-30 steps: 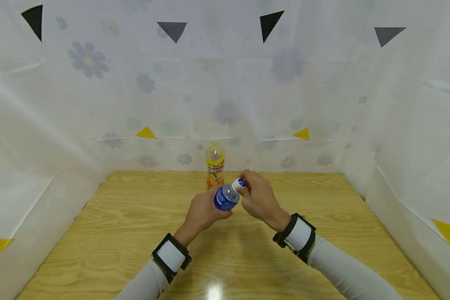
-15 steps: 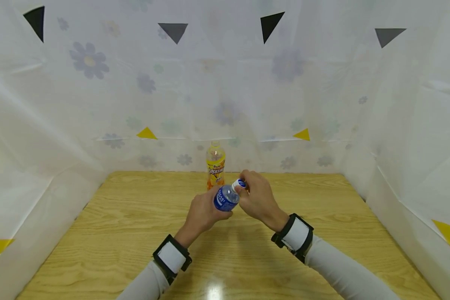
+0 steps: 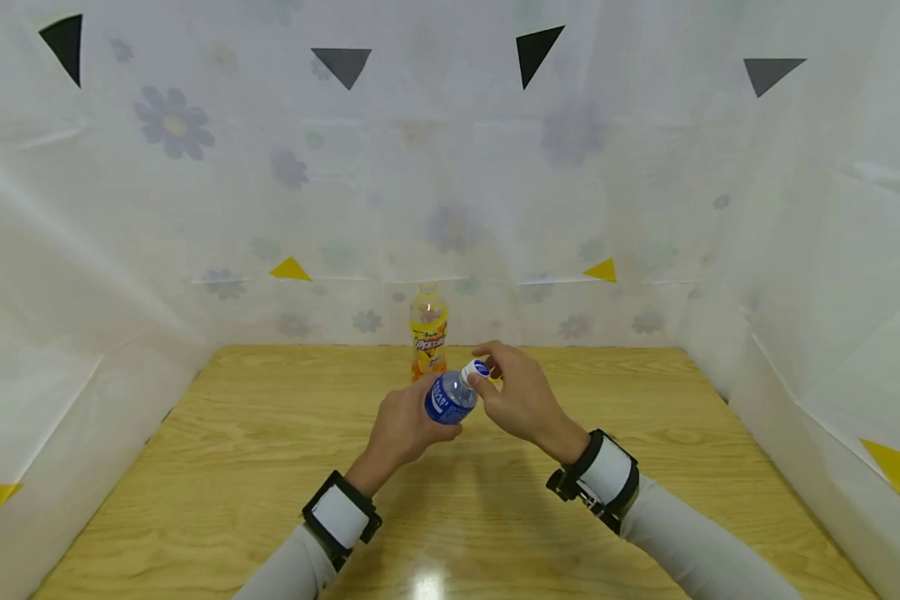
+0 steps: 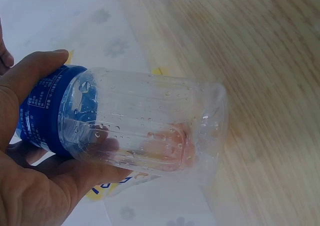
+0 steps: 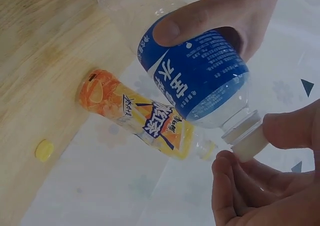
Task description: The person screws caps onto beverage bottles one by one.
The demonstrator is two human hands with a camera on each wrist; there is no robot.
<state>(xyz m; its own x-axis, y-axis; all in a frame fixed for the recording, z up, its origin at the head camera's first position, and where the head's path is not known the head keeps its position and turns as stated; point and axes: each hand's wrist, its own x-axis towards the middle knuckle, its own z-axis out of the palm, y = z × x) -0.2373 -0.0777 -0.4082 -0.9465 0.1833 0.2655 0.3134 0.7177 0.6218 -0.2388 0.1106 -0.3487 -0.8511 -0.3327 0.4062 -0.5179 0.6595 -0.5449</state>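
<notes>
A clear plastic bottle (image 3: 450,398) with a blue label is held tilted above the table, its neck toward the upper right. My left hand (image 3: 407,425) grips it round the label, the thumb lying along the label in the right wrist view. Droplets cling to the bottle's clear lower part (image 4: 145,121) in the left wrist view. At the neck sits a white cap (image 5: 250,145). My right hand (image 3: 521,396) pinches this cap between thumb and fingertips, the other fingers loosely bent. Whether the cap is still threaded on, I cannot tell.
Behind the hands a yellow-and-orange drink bottle (image 3: 429,333) stands upright with an uncapped neck. A yellow cap (image 5: 44,150) lies on the wooden table (image 3: 270,467). White flowered sheeting (image 3: 450,167) encloses the back and sides.
My right hand has turned slightly about the cap, and its index finger has straightened and spread away from it. The left hand and the blue-labelled bottle have stayed almost in place.
</notes>
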